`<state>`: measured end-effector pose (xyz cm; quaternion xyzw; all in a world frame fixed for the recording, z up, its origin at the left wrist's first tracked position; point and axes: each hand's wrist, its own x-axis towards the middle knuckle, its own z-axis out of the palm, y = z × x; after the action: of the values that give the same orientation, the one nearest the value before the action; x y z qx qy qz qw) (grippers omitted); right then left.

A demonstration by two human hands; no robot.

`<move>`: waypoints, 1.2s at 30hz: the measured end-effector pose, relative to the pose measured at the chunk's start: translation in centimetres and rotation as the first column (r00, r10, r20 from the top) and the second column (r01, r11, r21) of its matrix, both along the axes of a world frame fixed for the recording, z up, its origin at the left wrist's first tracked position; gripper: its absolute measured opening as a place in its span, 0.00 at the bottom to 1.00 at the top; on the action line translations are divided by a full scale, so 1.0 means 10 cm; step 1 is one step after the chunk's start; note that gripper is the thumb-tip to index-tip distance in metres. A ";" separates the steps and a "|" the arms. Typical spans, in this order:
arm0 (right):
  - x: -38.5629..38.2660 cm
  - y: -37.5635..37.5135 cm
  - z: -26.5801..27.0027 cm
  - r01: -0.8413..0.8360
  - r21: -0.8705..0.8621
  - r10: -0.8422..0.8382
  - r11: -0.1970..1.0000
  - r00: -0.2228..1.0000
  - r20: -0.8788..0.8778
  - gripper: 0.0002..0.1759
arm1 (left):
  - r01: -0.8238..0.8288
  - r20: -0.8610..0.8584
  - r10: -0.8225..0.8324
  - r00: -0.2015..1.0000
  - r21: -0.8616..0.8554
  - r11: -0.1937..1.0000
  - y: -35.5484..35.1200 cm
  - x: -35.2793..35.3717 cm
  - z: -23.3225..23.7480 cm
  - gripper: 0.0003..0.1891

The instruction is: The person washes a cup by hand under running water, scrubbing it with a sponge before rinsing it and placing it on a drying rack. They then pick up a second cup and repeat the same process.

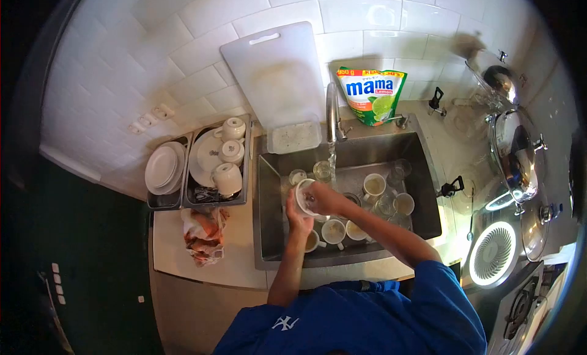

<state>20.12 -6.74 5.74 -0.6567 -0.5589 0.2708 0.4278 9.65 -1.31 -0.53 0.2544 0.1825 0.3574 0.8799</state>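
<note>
Blue shirt [367, 318] fills the near edge, with both arms reaching far into the sink [264, 208].

- Hands are together on one white cup [304, 196], held over the sink's left-middle, just near of the tap [332, 110].
- Left hand [296, 213] is wrapped round the cup's outside from the near-left. It looks like the support grip.
- Right hand [324, 199] comes in from the right with fingers at or inside the mouth. Can't tell if it holds a sponge.
- The cup is tipped with its mouth toward the right hand, probably so the fingers can reach the inside.
- Water [332, 156] is running, and the cup sits just near of the stream, so any spill drops into the basin.
- Other cups [374, 185] and glasses [322, 170] stand upright on the sink floor, right and near of the hands. Several cups have liquid in them.
- Soap pouch [372, 95] stands on the ledge right of the tap, within reach.
- Board [275, 74] leans on the wall tiles behind a tub [295, 137], likely to drain.
- Trays [183, 203] sit left of the sink. Plates [165, 167] are in the left tray, and tray cups [227, 178] sit in the right one.
- Rag [203, 233] lies crumpled on the counter [183, 263], near of the trays.
- Lids [513, 153] are over at the far right, well apart from the hands.
</note>
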 end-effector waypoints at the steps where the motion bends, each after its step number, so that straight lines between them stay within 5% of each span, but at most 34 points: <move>1: -0.03 -0.03 -0.03 0.042 0.000 -0.041 0.999 0.988 -0.150 0.07 | -0.029 -0.038 0.031 0.999 0.054 0.998 0.01 0.01 0.03 0.21; 2: -0.07 0.04 -0.32 0.198 0.053 -0.184 0.979 0.963 -0.198 0.09 | -0.059 -0.071 0.067 0.995 0.111 0.992 0.02 0.05 0.08 0.19; 6: -0.10 0.04 -0.22 0.281 0.148 -0.296 0.948 0.951 0.086 0.10 | -0.074 -0.136 0.115 0.984 0.273 0.959 0.08 0.01 0.16 0.13; 9: 0.01 -0.11 -0.12 -0.099 0.066 0.117 0.993 0.910 -0.397 0.14 | -0.039 -0.286 0.188 0.940 0.458 0.888 0.10 -0.02 0.32 0.14; 10: -0.03 -0.04 -0.26 -0.026 0.025 0.036 0.999 0.788 -0.615 0.18 | -0.021 -0.342 0.227 0.912 0.515 0.857 0.10 -0.02 0.37 0.15; 13: -0.13 0.05 -0.30 0.235 0.056 -0.134 0.970 0.714 -0.687 0.24 | -0.101 -0.430 0.373 0.822 0.534 0.839 0.05 0.07 0.46 0.15; 16: -0.36 0.08 -0.03 0.502 -0.133 -0.202 0.854 0.085 -0.976 0.25 | -0.067 -0.507 0.353 0.786 0.498 0.865 0.02 0.05 0.60 0.17; 19: -0.20 0.04 0.04 0.270 -0.113 -0.253 0.956 0.569 -0.782 0.25 | 0.020 -0.365 0.123 0.923 0.365 0.931 0.00 -0.03 0.68 0.23; 22: -0.05 0.07 0.04 0.186 -0.098 -0.177 0.978 0.476 -0.861 0.24 | 0.180 -0.163 -0.157 0.974 0.139 0.974 0.16 -0.16 0.71 0.26; 26: 0.00 0.14 0.04 0.105 -0.217 -0.236 0.970 0.227 -0.945 0.27 | 0.211 -0.098 -0.228 0.969 -0.153 0.965 0.21 -0.08 0.56 0.27; 28: 0.08 0.23 -0.17 0.249 -0.222 -0.334 0.943 0.684 -0.649 0.28 | 0.072 -0.169 -0.063 0.984 0.049 0.996 0.05 -0.08 0.63 0.25; 29: 0.11 0.24 -0.26 0.317 -0.197 -0.372 0.928 0.829 -0.417 0.29 | 0.075 -0.152 -0.089 0.984 -0.097 0.993 0.12 -0.07 0.54 0.23; 30: 0.07 0.24 -0.22 0.441 -0.161 -0.464 0.883 0.872 -0.154 0.28 | 0.067 -0.134 -0.102 0.986 -0.243 0.968 0.19 -0.06 0.45 0.22; 33: -0.15 0.06 0.31 0.593 0.003 -0.584 0.805 0.791 0.181 0.26 | 0.030 -0.101 -0.061 0.993 -0.287 0.957 0.20 -0.14 0.35 0.21; 36: -0.13 0.19 0.15 0.532 0.165 -0.549 0.830 0.832 0.083 0.16 | -0.049 -0.165 0.005 0.986 -0.266 0.963 0.15 -0.18 0.34 0.22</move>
<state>18.82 -4.84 7.20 -0.7734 -0.3931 0.0578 0.4940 7.81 0.16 2.83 0.1584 0.3040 0.3192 0.8835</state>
